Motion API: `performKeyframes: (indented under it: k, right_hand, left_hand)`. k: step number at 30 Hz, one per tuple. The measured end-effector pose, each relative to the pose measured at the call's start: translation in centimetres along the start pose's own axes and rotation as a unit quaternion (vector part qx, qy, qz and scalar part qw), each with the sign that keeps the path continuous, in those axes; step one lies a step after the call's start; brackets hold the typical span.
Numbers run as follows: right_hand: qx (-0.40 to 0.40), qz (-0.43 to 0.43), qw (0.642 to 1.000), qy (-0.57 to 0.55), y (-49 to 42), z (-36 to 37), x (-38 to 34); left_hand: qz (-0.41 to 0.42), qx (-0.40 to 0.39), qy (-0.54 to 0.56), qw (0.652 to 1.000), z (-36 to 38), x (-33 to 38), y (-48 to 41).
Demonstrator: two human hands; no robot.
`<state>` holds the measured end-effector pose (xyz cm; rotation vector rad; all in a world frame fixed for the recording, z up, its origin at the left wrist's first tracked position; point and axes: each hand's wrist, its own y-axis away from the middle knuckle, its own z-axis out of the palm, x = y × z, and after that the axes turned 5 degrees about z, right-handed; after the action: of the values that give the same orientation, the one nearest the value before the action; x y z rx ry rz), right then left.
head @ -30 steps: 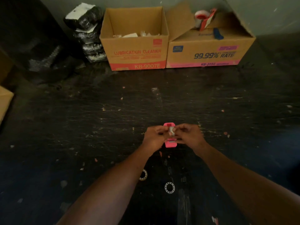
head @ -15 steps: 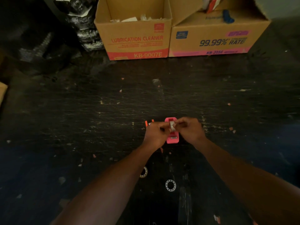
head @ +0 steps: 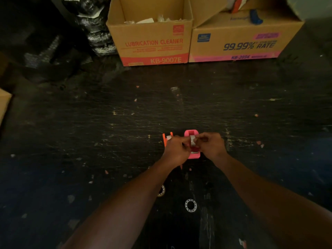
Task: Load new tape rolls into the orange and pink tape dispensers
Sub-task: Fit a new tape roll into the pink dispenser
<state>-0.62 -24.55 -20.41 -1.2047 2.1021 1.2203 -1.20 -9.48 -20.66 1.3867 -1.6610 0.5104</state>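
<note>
A pink tape dispenser (head: 194,155) stands on the dark scratched table (head: 107,141), in the middle of the head view. A small pale tape roll (head: 192,141) sits in its slot. My left hand (head: 177,150) and my right hand (head: 211,145) close on the roll and dispenser from either side, fingertips pinching at the roll. Just left of my left hand, an orange tape dispenser (head: 167,139) holding a white roll shows partly behind my knuckles.
Two white ring-shaped cores (head: 190,205) (head: 161,191) lie on the table between my forearms. At the back stand an open cardboard box (head: 152,42) marked LUBRICATION CLEANER and a second box (head: 237,42). Black wrapped bundles (head: 97,33) sit at the back left.
The view has tilted down, so the boxes sit higher in the frame. The orange dispenser has come into sight beside my left hand. Both hands stay on the pink dispenser.
</note>
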Motion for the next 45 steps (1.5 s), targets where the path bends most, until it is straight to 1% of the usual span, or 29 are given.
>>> performKeyframes:
  k: [2,6,13,16,19,21,22,25,28,29,31,34,38,40,42,45]
  right_hand:
    - [-0.006,0.008,1.0,-0.001,-0.1,0.0,-0.1]
    - [0.01,0.007,1.0,-0.003,0.0,0.1,-0.2]
    - [0.012,0.023,1.0,0.015,0.6,0.3,-0.7]
    - [0.006,0.049,0.999,-0.005,0.7,0.2,-0.9]
    - [0.021,0.063,0.998,-0.011,1.0,0.1,-1.1]
    - [0.032,0.092,0.995,-0.013,1.2,0.0,-0.9]
    - [0.03,0.111,0.993,-0.019,1.4,-0.1,-0.7]
    - [-0.005,0.162,0.986,-0.042,1.8,0.5,0.0]
    - [0.02,0.172,0.981,-0.084,2.3,1.3,0.3]
    - [0.028,0.187,0.976,-0.108,2.2,1.5,0.4]
    - [0.014,0.236,0.96,-0.152,2.3,1.5,-0.1]
    - [-0.013,0.277,0.947,-0.161,2.3,1.4,-0.5]
    - [-0.028,0.276,0.948,-0.159,2.5,1.3,-1.1]
    - [-0.036,0.271,0.949,-0.159,2.6,1.3,-1.2]
    - [-0.031,0.26,0.949,-0.178,2.7,1.4,-1.0]
    - [-0.019,0.241,0.951,-0.193,3.2,1.6,-0.5]
  left_hand:
    - [-0.002,0.004,0.009,1.0,-0.1,0.2,0.0]
    - [-0.017,0.002,0.05,0.999,0.0,0.8,0.3]
    - [-0.028,0.028,0.039,0.998,0.3,0.6,0.2]
    - [-0.013,0.032,0.001,0.999,0.3,0.4,0.1]
    - [0.036,0.013,-0.05,0.998,0.1,0.0,-0.1]
    - [0.052,0.013,-0.069,0.996,-0.1,0.0,-0.2]
    - [0.047,0.015,-0.068,0.996,-0.2,0.1,-0.4]
    - [0.022,0.016,-0.071,0.997,-0.4,0.3,-0.6]
    - [0.025,0.031,-0.08,0.996,-0.2,0.0,-0.9]
    - [0.023,0.033,-0.078,0.996,-0.2,0.0,-0.9]
    - [0.014,0.031,-0.072,0.997,-0.2,-0.1,-1.0]
    - [0.012,0.028,-0.063,0.998,-0.2,-0.1,-1.1]
    - [-0.002,0.026,-0.059,0.998,-0.1,-0.2,-1.1]
    - [0.004,0.035,-0.053,0.998,-0.1,-0.2,-1.0]
    - [0.012,0.043,-0.052,0.998,0.0,-0.2,-0.9]
    - [0.001,0.038,-0.057,0.998,-0.1,-0.1,-0.8]
